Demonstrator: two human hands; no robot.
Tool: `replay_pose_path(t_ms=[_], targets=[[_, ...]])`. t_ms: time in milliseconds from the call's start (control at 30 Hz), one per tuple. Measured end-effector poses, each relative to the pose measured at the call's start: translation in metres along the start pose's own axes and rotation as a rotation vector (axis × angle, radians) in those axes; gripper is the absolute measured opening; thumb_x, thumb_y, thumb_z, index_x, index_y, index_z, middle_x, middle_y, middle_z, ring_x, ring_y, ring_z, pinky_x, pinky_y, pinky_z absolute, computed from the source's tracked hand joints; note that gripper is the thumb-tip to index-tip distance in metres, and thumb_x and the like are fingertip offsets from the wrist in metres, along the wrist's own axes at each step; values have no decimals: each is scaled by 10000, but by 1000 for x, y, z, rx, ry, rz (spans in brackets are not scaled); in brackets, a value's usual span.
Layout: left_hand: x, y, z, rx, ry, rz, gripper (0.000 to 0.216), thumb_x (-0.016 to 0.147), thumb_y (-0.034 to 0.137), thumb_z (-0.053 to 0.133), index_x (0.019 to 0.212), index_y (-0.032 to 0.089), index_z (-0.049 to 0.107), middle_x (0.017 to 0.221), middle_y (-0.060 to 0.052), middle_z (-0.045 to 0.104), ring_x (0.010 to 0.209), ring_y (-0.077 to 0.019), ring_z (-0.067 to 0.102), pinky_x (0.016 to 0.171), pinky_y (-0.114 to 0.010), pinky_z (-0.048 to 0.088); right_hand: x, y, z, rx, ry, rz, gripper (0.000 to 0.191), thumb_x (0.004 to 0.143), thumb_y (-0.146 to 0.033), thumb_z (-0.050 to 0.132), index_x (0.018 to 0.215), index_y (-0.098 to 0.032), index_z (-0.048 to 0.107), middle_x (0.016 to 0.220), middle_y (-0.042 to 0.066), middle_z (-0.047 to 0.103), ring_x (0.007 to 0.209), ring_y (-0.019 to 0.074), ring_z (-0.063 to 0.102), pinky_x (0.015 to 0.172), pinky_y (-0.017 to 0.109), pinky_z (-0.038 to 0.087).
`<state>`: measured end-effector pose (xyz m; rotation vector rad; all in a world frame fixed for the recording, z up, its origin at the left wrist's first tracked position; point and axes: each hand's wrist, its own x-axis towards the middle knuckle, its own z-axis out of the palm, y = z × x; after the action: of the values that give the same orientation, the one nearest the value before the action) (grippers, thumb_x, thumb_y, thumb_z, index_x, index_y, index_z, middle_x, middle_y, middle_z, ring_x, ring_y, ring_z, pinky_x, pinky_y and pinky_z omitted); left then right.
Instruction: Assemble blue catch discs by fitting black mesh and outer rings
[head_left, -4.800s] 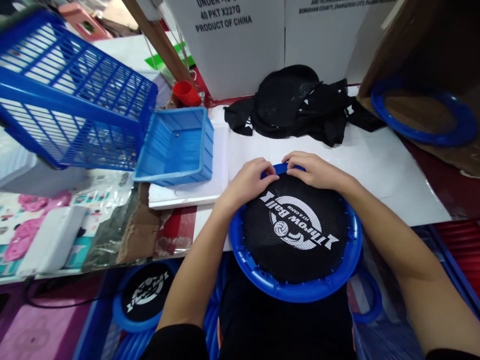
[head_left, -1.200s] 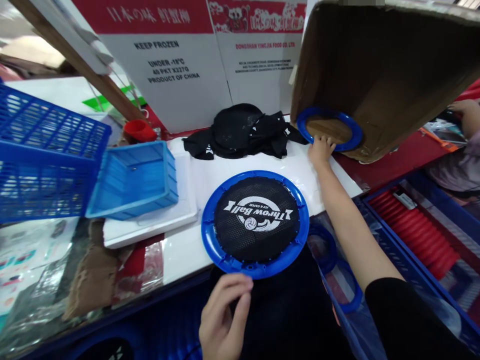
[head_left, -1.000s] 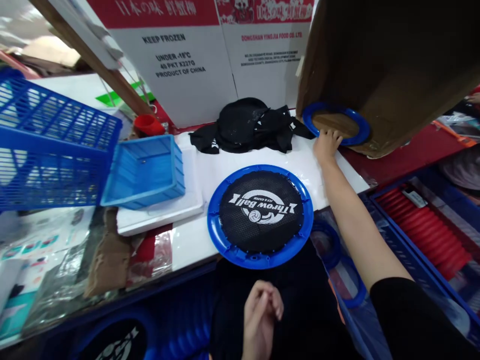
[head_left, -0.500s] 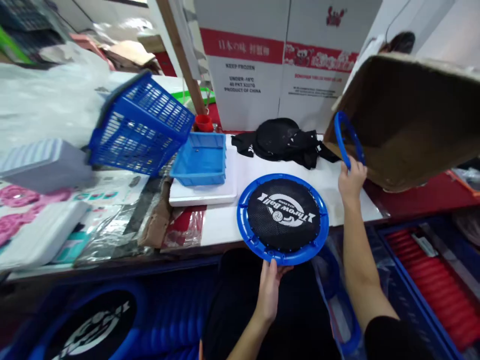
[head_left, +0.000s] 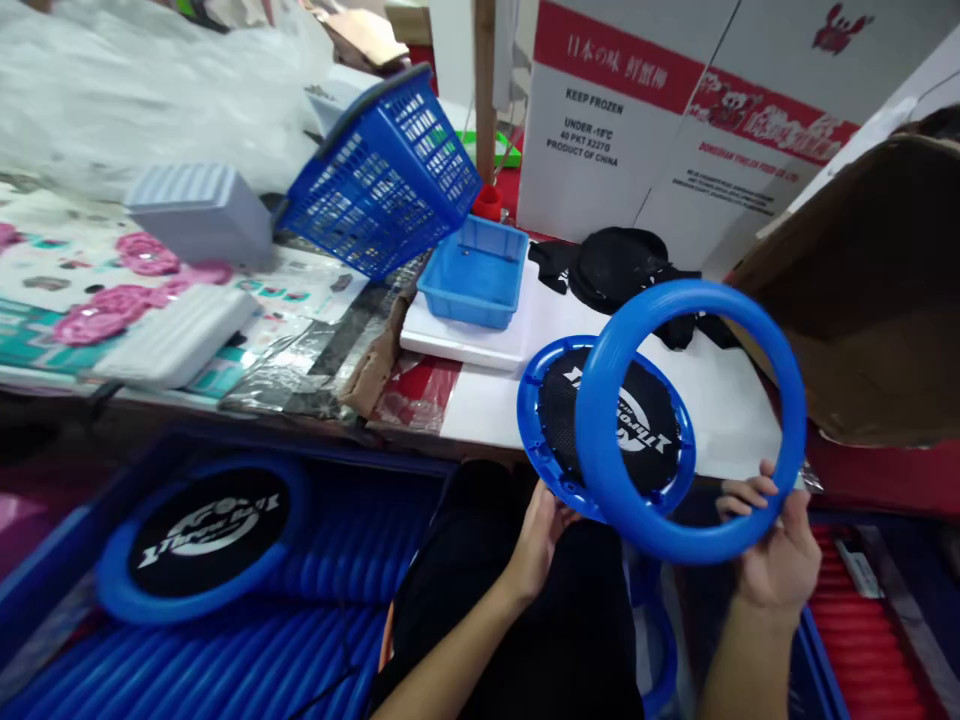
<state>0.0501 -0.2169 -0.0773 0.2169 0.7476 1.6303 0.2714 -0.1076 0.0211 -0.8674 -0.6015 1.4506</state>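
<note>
My left hand [head_left: 541, 535] grips the lower rim of a round throw-ball disc [head_left: 559, 405], which has a blue plastic frame and black mesh with white "Throw Ball" print. The disc lies tilted over the table's front edge. In my right hand [head_left: 776, 545] is a smooth blue plastic ring [head_left: 604, 425], its fingers wrapped round the lower right of it. The ring stands above and in front of the disc and hides part of its right side. Behind them on the white table surface rests a pile of black mesh pieces [head_left: 619, 268].
A light-blue tray [head_left: 472, 315] sits on a white foam lid beside a tilted blue basket [head_left: 375, 185]. At right stands an open cardboard box [head_left: 870, 300]. Below are a crate of blue rings and discs [head_left: 360, 660] and a crate of red rings [head_left: 862, 620].
My right hand has brought the blue ring from the cardboard box down and left, in front of the disc. My left hand still holds the disc. The view has shifted down and left.
</note>
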Motion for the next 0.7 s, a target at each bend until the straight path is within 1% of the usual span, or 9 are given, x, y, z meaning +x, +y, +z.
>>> replay_pose_path(t_ms=[67,167,300,400,467,533,600,633,700], targets=[[-1,1,2,-19,-13,8,756,867,771,777,1419,260,703,1266,-117,794,1133,-303,754,1036,-444,573,-2,2,-8,-25,-18,132,547,724,-411,1024,1152,-208,751,821,-67,640,646,59,529,591,186,560],[-2,0,9,-90,-1,22,757,882,797,736,1442,290,695,1468,-112,716,1367,-340,661,1179,-487,499,5,3,-7,-44,-25,281,563,719,-392,1028,1165,-201,743,876,-49,676,667,58,574,637,191,617],[2,-3,33,-181,6,22,837,868,877,665,1495,322,651,1576,-105,643,1532,-364,523,1267,-546,416,21,3,-1,-145,46,339,482,780,-383,960,1159,-175,746,908,-12,727,702,98,670,713,261,686],[5,-1,59,-198,18,22,906,861,878,675,1556,302,593,1638,-110,582,1601,-352,434,1314,-534,360,27,1,-7,-373,48,316,410,821,-457,874,1100,-180,756,866,17,753,649,154,690,574,303,656],[9,4,78,-202,29,75,908,876,841,699,1583,290,558,1678,-106,534,1604,-336,432,1332,-496,343,25,-4,-14,-497,24,292,372,818,-527,849,958,-199,744,733,-3,715,521,158,621,426,290,551],[14,12,96,-213,24,143,865,899,800,714,1574,283,556,1672,-99,539,1583,-320,463,1326,-460,363,19,-11,-20,-635,-6,245,464,842,-648,794,732,-219,655,543,-30,586,407,147,497,345,284,410],[19,21,110,-236,-16,181,816,912,797,700,1511,252,601,1583,-110,622,1546,-322,507,1292,-454,421,11,-22,-23,-885,-33,106,640,905,-767,666,572,-244,507,440,-33,453,383,138,402,359,299,321],[20,24,116,-246,-38,193,783,921,797,688,1465,238,626,1516,-116,670,1525,-325,530,1268,-456,453,7,-28,-23,-1052,-37,-22,690,940,-788,604,535,-252,446,426,-30,411,398,134,377,387,306,299],[21,29,123,-249,-65,231,693,955,770,666,1390,230,648,1386,-114,732,1470,-321,579,1212,-453,511,1,-41,-21,-1360,-49,-371,687,997,-723,577,525,-242,440,451,-26,405,445,128,373,451,314,289]])
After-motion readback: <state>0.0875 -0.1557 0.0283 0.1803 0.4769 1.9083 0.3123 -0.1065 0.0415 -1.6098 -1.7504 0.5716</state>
